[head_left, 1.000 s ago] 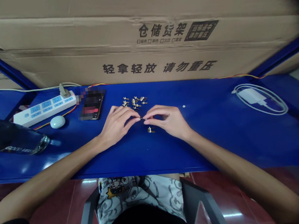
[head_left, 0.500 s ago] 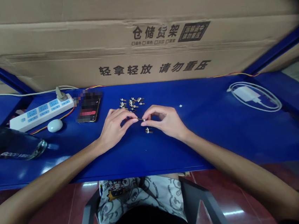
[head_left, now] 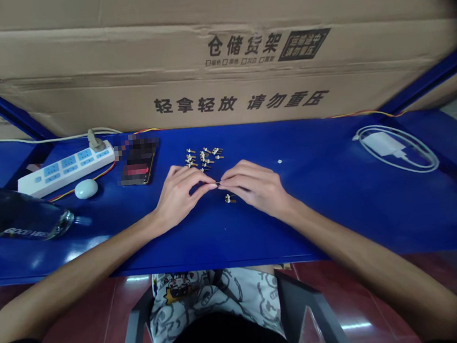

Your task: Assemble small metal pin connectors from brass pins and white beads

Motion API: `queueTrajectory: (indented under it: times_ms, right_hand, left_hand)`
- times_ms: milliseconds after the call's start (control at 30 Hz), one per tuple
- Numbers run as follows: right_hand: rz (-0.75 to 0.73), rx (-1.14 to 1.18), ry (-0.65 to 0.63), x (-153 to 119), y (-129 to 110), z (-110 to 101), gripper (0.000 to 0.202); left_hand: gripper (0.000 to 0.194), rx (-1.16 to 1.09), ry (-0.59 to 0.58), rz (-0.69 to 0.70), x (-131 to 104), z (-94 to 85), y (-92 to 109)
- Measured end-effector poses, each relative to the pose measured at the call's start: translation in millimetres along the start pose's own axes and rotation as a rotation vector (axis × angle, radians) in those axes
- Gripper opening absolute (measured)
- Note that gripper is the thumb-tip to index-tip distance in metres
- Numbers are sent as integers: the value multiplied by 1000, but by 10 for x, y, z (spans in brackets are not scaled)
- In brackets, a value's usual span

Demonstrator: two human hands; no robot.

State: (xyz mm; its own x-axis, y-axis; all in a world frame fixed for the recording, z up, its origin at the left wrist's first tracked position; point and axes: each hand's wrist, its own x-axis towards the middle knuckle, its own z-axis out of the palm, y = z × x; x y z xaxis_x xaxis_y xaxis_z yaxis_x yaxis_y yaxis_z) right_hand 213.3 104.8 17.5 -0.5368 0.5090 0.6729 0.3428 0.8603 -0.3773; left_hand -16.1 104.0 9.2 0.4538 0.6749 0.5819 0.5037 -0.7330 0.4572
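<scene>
My left hand (head_left: 182, 195) pinches one end of a small thin part (head_left: 218, 183) between thumb and fingertips. From the other side, the fingertips of my right hand (head_left: 256, 186) close on the same part, so the two hands nearly touch. Most of the part is hidden by the fingers. Just beyond my hands lies a loose group of several small white and brass-coloured pieces (head_left: 204, 156) on the blue table. Nearer to me, below the fingertips, a few similar pieces (head_left: 229, 198) lie together. A tiny white bit (head_left: 280, 161) is to the right.
At the left are a power strip (head_left: 66, 168), a white oval object (head_left: 86, 189), a phone (head_left: 138, 161) and a dark bottle (head_left: 18, 213) on its side. A white charger with coiled cable (head_left: 383, 143) lies at the right. Cardboard (head_left: 187, 78) stands behind the blue table (head_left: 318, 184).
The right fingers have come closer to the left fingertips and now cover more of the small part. The whole view has shifted slightly.
</scene>
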Motion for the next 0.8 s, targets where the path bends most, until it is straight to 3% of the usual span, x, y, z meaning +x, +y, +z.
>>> queueTrajectory:
  times_ms: [167, 300, 433, 800]
  right_hand:
    - [-21, 30, 3, -7, 3, 26, 11]
    - [97, 200, 27, 41, 28, 21, 11]
    - [229, 215, 32, 56, 47, -11, 14]
    - [324, 163, -91, 62, -30, 32, 8]
  left_hand:
    - [27, -103, -47, -11, 12, -11, -10]
    - [28, -153, -24, -86, 25, -29, -31]
    - [27, -160, -7, -120, 28, -33, -34]
    - [24, -56, -40, 25, 14, -14, -87]
